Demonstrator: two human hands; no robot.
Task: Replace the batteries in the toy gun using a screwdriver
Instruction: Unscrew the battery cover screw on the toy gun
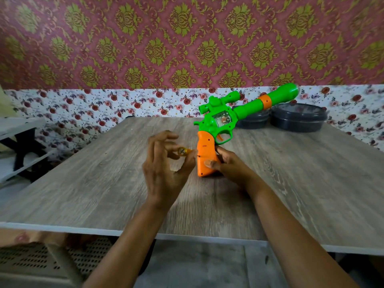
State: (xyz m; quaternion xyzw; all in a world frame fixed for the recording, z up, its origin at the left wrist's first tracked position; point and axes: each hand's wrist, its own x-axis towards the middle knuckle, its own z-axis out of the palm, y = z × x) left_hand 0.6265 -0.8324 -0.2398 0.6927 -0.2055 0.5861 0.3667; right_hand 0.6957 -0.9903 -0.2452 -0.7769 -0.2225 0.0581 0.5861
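A green toy gun (226, 115) with an orange handle stands on its handle base on the wooden table (83, 183), barrel pointing up and to the right. My right hand (226, 166) grips the orange handle from the right, thumb on its side. My left hand (166, 165) pinches a small screwdriver (184, 152) with a yellow see-through handle. Its tip points right at a small hole in the handle's left edge. The other fingers of the left hand are spread.
Two dark round lidded containers (297, 119) sit at the table's back right, behind the gun's barrel. A white shelf with black legs (20, 129) stands to the left. The table's front edge runs just below my forearms.
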